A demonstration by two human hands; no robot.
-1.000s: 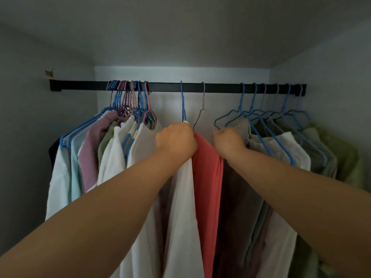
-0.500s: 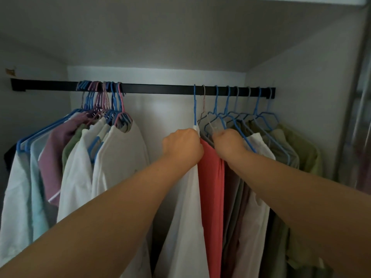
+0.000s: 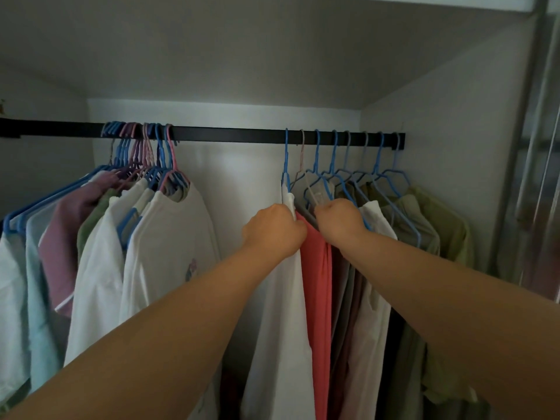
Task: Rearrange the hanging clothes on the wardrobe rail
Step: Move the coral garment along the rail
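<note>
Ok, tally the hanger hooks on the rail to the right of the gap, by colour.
Blue hooks: 7 (a couple look greyer in the dim light)
Pale pink hook: 1
Total: 8
</note>
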